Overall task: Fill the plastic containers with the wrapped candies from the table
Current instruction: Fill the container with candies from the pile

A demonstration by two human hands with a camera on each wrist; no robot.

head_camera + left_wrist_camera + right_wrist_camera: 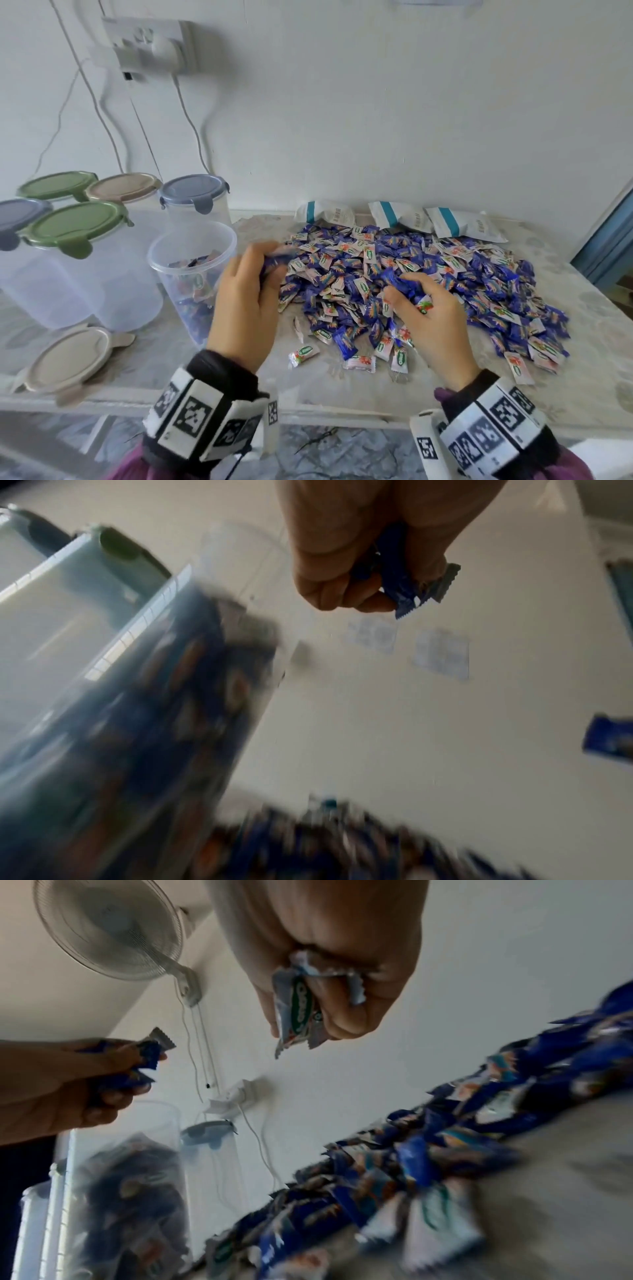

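Observation:
A big heap of blue and white wrapped candies (411, 277) covers the middle of the table (359, 387). An open clear plastic container (191, 274), partly filled with candies, stands at the heap's left edge. My left hand (245, 301) is raised just right of the container's rim and grips a bunch of blue candies (400, 588). My right hand (431, 315) is over the near side of the heap, fingers curled round several candies (298, 1007). In the right wrist view the left hand (68, 1083) is above the container (130, 1191).
Several lidded containers (68, 246) with green, beige and grey-blue lids stand at the back left. A loose beige lid (68, 356) lies near the table's front left edge. White candy bags (445, 219) lie against the wall behind the heap. Cables and a socket (150, 44) hang on the wall.

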